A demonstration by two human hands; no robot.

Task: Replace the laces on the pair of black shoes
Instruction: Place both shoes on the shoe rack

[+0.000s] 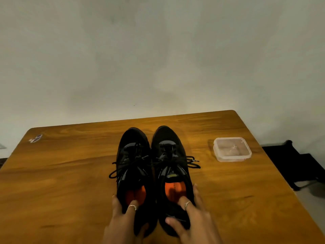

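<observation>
Head view: both shoes (151,166) side by side mid-table (61,173), left hand (123,217) and right hand (190,215) each gripping a heel, laces (191,162) still tied; risk of knots tightening if yanked.

1. Only two bare hands and short stretches of wrist show, entering from the bottom edge of the frame, just left and right of centre.
2. No sleeve, watch or bracelet shows on either wrist as far as the bottom edge allows.
3. The left hand (123,221), at lower centre-left, wears one thin silver-coloured ring (132,206) on a finger; the band has a small raised detail, too small to read.
4. The right hand (191,221), at lower centre-right, wears a similar thin silver-coloured ring (187,203), which looks like an open or wrapped band.
5. The fingernails that show are short and look unpainted in the dim, warm light.
</observation>
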